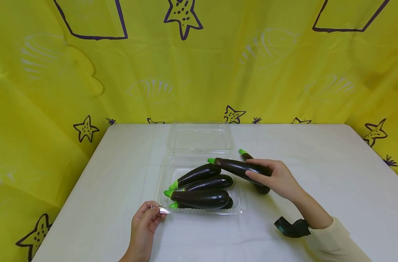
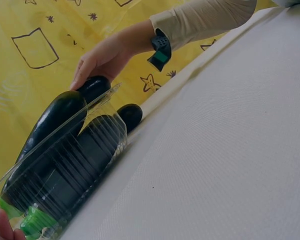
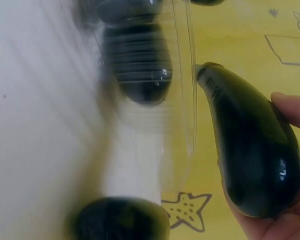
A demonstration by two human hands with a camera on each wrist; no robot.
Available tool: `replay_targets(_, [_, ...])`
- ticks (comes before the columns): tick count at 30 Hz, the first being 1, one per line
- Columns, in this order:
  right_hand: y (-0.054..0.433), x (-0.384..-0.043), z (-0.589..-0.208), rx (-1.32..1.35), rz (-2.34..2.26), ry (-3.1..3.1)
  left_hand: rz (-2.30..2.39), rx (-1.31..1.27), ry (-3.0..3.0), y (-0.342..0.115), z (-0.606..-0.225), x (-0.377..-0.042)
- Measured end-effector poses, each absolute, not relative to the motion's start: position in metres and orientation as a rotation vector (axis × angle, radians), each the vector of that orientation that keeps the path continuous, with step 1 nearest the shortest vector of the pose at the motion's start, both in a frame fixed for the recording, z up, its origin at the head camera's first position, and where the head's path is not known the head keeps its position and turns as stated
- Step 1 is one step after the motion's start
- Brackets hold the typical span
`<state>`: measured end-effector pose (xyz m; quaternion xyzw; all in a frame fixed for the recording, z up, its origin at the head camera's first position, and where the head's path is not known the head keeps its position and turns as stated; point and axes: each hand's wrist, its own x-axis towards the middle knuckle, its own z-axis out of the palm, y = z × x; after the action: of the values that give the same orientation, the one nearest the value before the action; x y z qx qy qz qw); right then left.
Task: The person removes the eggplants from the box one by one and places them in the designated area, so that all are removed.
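Note:
My right hand [image 1: 282, 180] grips a dark eggplant [image 1: 238, 168] by its thick end, its green tip pointing left over the right side of a clear plastic container [image 1: 236, 203]. In the right wrist view the held eggplant [image 3: 255, 145] hangs beside the container's clear wall. Several eggplants lie inside the container, among them a front one [image 1: 200, 199] resting on another. With thumb and fingers, my left hand [image 1: 144, 225] pinches the container's front left corner. Another eggplant [image 1: 262, 189] lies on the table right of the container, partly hidden by the held one.
The container's hinged lid [image 1: 200, 137] lies folded back towards the far table edge. A white table [image 1: 97, 203] carries everything, with a yellow patterned curtain [image 1: 205, 65] behind and at both sides. A dark wrist device [image 1: 292, 228] sits on the right forearm.

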<state>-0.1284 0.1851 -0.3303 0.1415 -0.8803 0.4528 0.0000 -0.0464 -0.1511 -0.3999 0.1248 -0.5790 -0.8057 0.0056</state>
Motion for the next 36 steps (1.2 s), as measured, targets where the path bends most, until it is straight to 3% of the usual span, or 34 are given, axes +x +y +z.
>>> replay_targets(21, [0.227, -0.123, -0.335, 0.215, 1.404, -2.737, -2.545, 0.348, -1.789, -0.152, -0.402, -0.046])
replay_targets(36, [0.235, -0.13, -0.354, -0.125, 1.35, -2.692, -2.537, 0.398, -1.806, -0.151, -0.4, -0.047])
